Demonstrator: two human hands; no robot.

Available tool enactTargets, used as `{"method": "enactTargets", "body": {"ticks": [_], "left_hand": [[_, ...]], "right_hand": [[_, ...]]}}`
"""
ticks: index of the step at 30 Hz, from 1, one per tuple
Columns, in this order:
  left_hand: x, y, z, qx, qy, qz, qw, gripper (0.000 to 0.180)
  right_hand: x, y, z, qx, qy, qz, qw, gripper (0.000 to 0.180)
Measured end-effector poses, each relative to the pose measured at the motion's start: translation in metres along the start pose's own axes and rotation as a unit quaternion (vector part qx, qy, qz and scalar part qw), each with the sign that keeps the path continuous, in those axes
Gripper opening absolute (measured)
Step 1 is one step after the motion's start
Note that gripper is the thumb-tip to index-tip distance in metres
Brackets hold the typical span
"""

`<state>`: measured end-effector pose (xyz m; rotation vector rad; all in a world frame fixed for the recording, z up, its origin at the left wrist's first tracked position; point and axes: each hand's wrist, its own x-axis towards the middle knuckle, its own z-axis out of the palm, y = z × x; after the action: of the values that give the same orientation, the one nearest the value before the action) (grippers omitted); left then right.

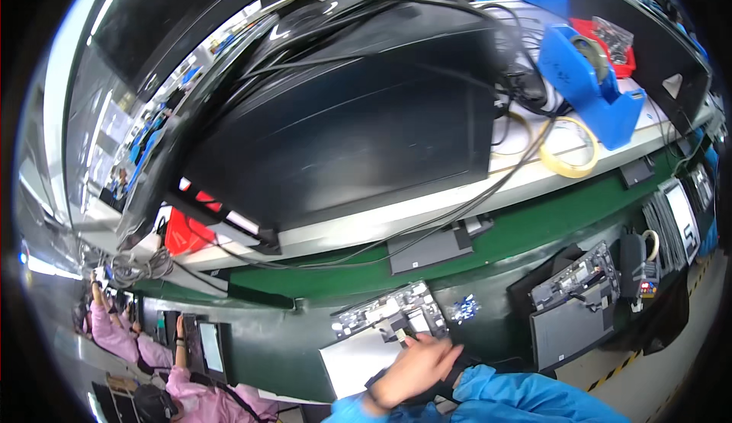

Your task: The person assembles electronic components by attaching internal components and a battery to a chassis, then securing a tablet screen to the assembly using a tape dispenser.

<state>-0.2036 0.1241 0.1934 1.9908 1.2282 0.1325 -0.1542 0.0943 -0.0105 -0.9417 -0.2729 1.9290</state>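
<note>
Opened laptop [389, 331] lay on green belt [305, 339], circuit boards bared, pale panel at near side. One hand [415, 366], fingers spread loosely, rested on laptop's right near edge, gripping nothing; which hand, cannot tell. Other hand out of view. Second opened laptop [576, 301] right of first, untouched. Blue tape dispenser [591, 80] on shelf beyond. Work looked early: insides exposed, cover absent.

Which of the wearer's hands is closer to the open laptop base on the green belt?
Only one hand shows, so left or right cannot be told. Its fingertips reach the open laptop base; the other hand is out of view.
</note>
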Motion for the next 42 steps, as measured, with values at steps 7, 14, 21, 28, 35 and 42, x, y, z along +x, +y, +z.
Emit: {"method": "enactTargets", "body": {"ticks": [7,14,21,28,35,42], "left_hand": [[-0.196,-0.090,-0.036,-0.331,0.681,-0.176,0.628,0.010],[-0.067,-0.103,0.023,-0.055,0.564,-0.126,0.814,0.036],[-0.066,-0.130,0.024,0.027,0.478,-0.054,0.876,0.050],[-0.051,-0.154,0.082,0.199,0.333,0.027,0.921,0.065],[-0.078,-0.177,0.090,0.031,0.454,-0.090,0.886,0.036],[-0.080,-0.250,0.109,-0.156,0.502,-0.279,0.804,0.025]], "right_hand": [[-0.009,0.008,0.051,0.087,-0.026,0.272,0.958,0.028],[0.019,0.076,0.078,-0.060,-0.237,0.117,0.963,0.036],[0.007,-0.038,0.030,-0.066,-0.065,0.045,0.995,0.045],[0.008,-0.098,0.043,-0.251,-0.103,-0.035,0.962,0.036],[0.056,-0.074,-0.019,-0.571,0.058,-0.199,0.794,0.053],[0.048,-0.063,-0.003,-0.579,0.136,-0.250,0.764,0.054]]}}
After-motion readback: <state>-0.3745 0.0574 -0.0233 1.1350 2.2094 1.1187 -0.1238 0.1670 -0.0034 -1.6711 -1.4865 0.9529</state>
